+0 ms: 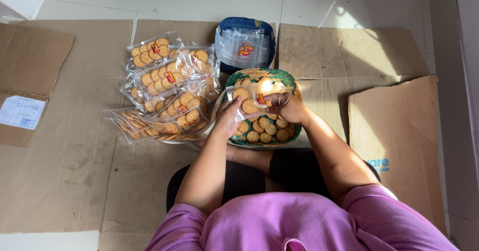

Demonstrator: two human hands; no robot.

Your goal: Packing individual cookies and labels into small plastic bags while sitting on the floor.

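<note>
Centrally, a cardboard floor [75,146] is seen; left of centre, filled packs [167,94] are piled. A biscuit basket [287,79] lies at centre. Above it, a clear bag [252,99] is gripped by left hand [228,119] and right hand [289,109].

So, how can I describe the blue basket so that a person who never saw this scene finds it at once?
Start from the flattened cardboard covering the floor, then find the green woven basket of round biscuits under the person's hands. Directly beyond it, farther from the person, sits the blue basket. Unlike the green one and the pile of filled biscuit packets, it holds only empty clear bags.
</note>
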